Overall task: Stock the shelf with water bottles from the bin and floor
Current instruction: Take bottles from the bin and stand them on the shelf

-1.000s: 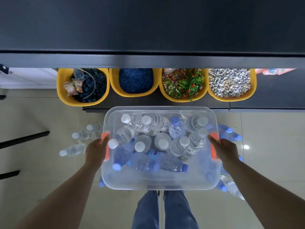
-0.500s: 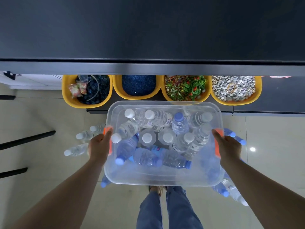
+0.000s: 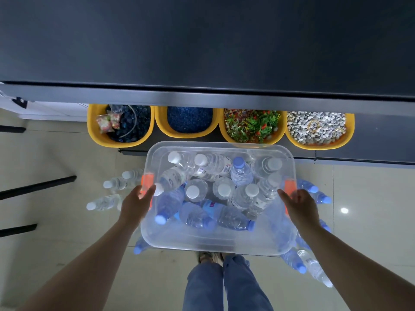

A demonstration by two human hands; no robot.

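Gripping the clear bin [image 3: 208,241] at both short sides, the left hand [image 3: 137,204] curls its fingers over the orange handle [image 3: 147,184] at 9 o'clock and the right hand [image 3: 299,204] curls over the orange handle at 3 o'clock. Bin sits at frame centre, above the person's jeans [image 3: 226,286], and carries a loose pile of water bottles [image 3: 203,216], white and blue caps, some upright, some lying. More bottles lie on the tiled floor: a white-capped group [image 3: 112,191] at 9 o'clock of the bin, blue-capped ones [image 3: 317,194] at 3 and 5 o'clock. Dark shelf [image 3: 202,48] fills 12 o'clock; below its edge, four yellow tubs [image 3: 320,129] in a row.
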